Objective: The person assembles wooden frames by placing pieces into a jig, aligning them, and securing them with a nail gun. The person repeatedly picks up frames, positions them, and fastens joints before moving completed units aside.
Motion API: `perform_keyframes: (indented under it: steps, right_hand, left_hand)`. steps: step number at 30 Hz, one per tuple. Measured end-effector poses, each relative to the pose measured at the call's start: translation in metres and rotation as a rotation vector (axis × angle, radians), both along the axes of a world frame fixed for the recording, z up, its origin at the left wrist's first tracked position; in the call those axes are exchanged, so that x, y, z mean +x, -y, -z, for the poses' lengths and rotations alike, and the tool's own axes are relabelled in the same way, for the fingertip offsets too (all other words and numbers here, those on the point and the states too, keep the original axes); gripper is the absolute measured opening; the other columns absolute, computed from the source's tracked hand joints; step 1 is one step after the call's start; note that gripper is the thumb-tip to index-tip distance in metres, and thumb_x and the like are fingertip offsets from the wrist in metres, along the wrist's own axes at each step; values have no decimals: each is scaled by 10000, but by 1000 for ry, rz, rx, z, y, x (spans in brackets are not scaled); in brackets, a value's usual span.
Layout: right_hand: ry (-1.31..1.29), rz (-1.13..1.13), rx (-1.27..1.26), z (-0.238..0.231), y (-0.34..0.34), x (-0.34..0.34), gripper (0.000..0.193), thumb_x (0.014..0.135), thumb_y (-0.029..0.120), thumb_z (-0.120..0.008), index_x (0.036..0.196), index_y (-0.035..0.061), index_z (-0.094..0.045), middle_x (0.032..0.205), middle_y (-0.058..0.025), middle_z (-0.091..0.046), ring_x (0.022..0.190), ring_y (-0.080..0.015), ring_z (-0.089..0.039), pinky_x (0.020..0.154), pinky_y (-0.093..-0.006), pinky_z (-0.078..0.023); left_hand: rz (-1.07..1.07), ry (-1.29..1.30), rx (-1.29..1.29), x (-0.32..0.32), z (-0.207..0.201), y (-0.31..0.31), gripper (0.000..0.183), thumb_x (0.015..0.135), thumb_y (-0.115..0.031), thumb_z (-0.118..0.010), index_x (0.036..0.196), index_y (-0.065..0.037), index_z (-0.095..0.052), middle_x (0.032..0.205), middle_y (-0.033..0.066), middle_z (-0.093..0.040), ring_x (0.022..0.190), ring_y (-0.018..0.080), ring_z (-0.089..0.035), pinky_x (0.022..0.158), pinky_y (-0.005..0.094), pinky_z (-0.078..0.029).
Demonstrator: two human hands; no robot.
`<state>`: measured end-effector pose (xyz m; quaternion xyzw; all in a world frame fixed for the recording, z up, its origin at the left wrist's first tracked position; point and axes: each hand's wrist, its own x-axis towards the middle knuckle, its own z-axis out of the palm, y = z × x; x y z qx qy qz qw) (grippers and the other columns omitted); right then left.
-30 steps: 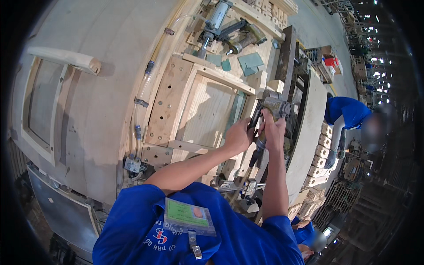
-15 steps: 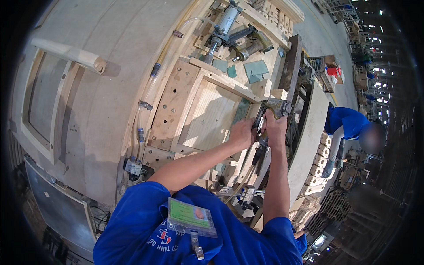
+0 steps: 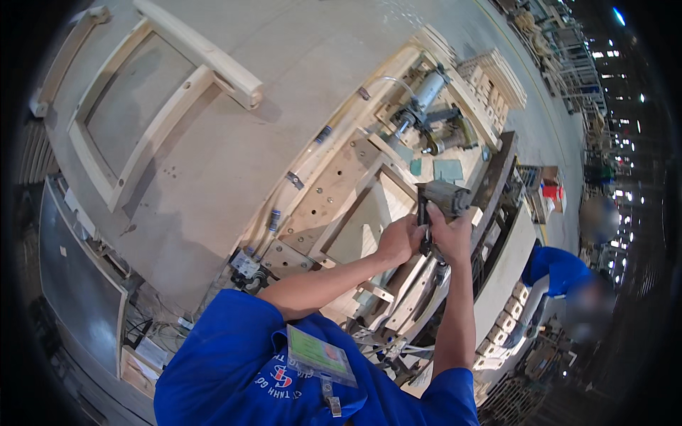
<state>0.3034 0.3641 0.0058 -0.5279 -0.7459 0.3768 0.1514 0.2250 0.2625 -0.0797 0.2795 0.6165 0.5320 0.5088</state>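
A: Head view. I'm reading the feed remotely; where is the tool against the hands?

B: I log the grey nail gun (image 3: 446, 198) between and just above them. The right hand (image 3: 452, 236) is wrapped about its grip, below the head, thumb laid up along it; some of its fingers I can't see.

A: And the left hand (image 3: 401, 240)?

B: Closed in on the dark strip down the tool's left side, knuckles toward me, fingertips mostly hidden. Both hands touch the tool.

A: Does the tool touch the wood?

B: I cannot tell; the hands cover that. It sits over the right side of the wooden jig, across from the bolted plank (image 3: 327, 197).

A: Surroundings?

B: Beyond the tool, a second air tool (image 3: 451, 137) lies near a green sheet (image 3: 447, 170), beside a metal cylinder (image 3: 428, 91). Well to the left, a wooden frame (image 3: 213, 62) rests on the grey table (image 3: 192, 184). To the right, a co-worker in blue (image 3: 561, 273) bends forward.
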Motion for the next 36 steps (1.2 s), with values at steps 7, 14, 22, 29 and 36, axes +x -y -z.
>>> perform_keyframes:
  steps: [7,14,22,29,36]
  right_hand:
    - [299,-308,71,-13,-15,-97,379,884,298,-853,1059,-29,-779,873,-217,-773,801,-344,-761,770,-427,-586]
    - [217,-448,27,1,-39,-95,395,890,276,-849,1109,-38,-752,933,-219,-783,835,-326,-757,800,-419,-588]
    - [302,-435,-27,-7,-35,-101,399,892,272,-850,1124,-33,-740,924,-198,-786,821,-319,-746,812,-413,-588]
    - [169,-433,-15,-20,26,-64,453,879,255,-873,1204,-22,-720,989,-182,-792,885,-290,-751,856,-408,-587]
    - [180,-627,-255,-21,110,-49,428,875,144,-887,1226,22,-675,988,-160,-783,870,-276,-750,809,-370,-595]
  left_hand:
    - [-137,-54,-149,-56,16,-23,349,1004,-304,-591,1050,34,-665,966,279,-738,930,464,-713,817,515,-539]
    - [-131,1,-193,-51,27,-40,375,1019,-314,-590,1147,23,-695,1014,290,-748,979,480,-714,846,519,-542]
    - [-125,-5,-198,-52,26,-42,357,1023,-289,-582,1171,10,-709,1048,302,-749,1014,483,-724,856,528,-552]
    - [-93,-14,-129,-31,16,23,267,1016,-220,-588,1172,-35,-700,914,244,-752,912,436,-736,829,527,-552]
    - [52,416,-257,-33,3,138,244,993,-114,-547,1038,58,-714,805,150,-754,665,219,-743,571,365,-565]
